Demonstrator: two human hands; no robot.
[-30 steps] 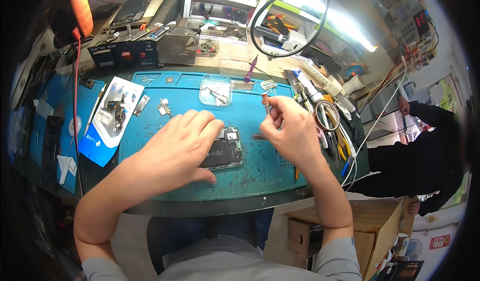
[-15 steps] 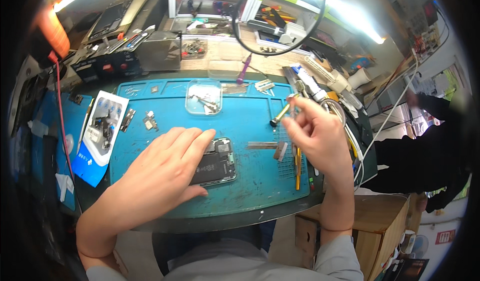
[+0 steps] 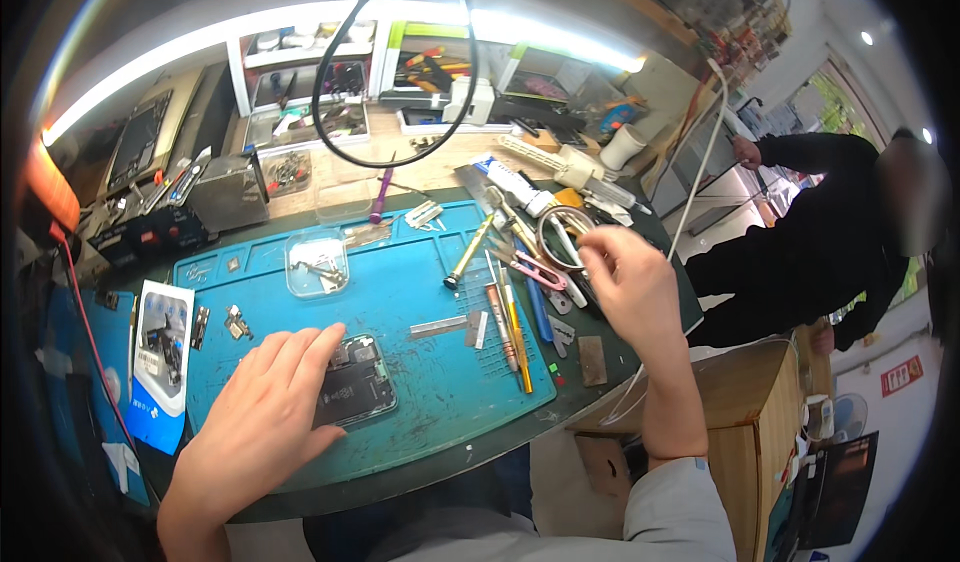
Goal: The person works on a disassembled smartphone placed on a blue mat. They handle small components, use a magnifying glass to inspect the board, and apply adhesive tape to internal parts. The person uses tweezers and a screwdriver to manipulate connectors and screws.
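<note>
An opened smartphone (image 3: 362, 394) with its dark battery and inner parts showing lies on the blue work mat (image 3: 420, 377). My left hand (image 3: 262, 397) lies over the phone's left side, fingers stretched out and thumb apart at its lower edge; part of the phone is hidden beneath. To the right, my right hand (image 3: 635, 287) is at the tool pile, fingertips pinched together beside a ring-shaped roll (image 3: 545, 242). Whatever is between those fingers is hidden. Near it lie pink-handled scissors (image 3: 540, 274), a blue-handled tool (image 3: 540, 312) and a yellow-green screwdriver (image 3: 470, 252).
A clear box of small parts (image 3: 318, 264) and a blue-white packet (image 3: 162, 362) are on the left. A magnifier ring (image 3: 318, 92) hangs over the bench. A purple screwdriver (image 3: 380, 197) lies behind the mat. A person in black (image 3: 800, 222) stands at the right.
The view has swung to the right. My right hand has moved right, from above the yellow-green screwdriver to the ring-shaped roll. My left hand stays over the phone.
</note>
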